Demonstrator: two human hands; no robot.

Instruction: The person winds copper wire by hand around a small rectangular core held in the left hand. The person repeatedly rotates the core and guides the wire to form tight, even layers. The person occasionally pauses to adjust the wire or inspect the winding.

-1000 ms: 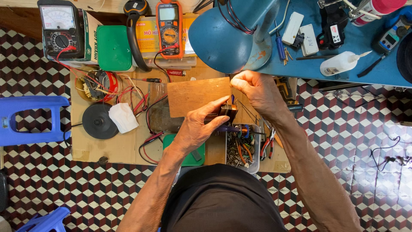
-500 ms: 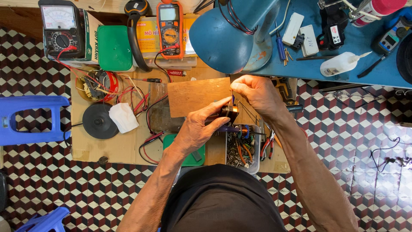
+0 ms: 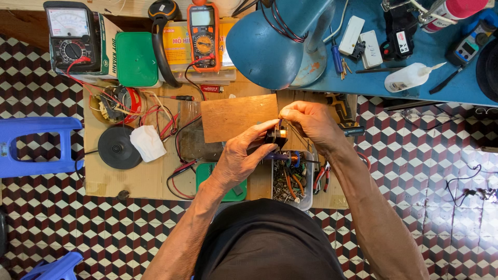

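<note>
A person seated over a low cardboard-covered bench [image 3: 129, 181] pinches a small dark component with a copper-coloured winding [image 3: 278, 135] between both hands. The left hand [image 3: 239, 158] closes on it from the near side, thumb and fingers clamped; the right hand [image 3: 311, 122] grips its far edge with curled fingertips. The part hangs just above a clear plastic tub [image 3: 307, 194] at the near edge of the bench, filled with screws, wire scraps and small coils. Left of the tub lies a shallow green tray [image 3: 205, 173], largely hidden by the left wrist, its contents unreadable. A brown board [image 3: 233, 116] sits just beyond the hands. Farther off stand a green lidded box [image 3: 136, 59], an analogue meter [image 3: 70, 33], an orange digital multimeter [image 3: 203, 36] and a blue desk lamp [image 3: 270, 44]. A white squeeze bottle [image 3: 407, 78] lies on the blue table [image 3: 430, 57], far right.
</note>
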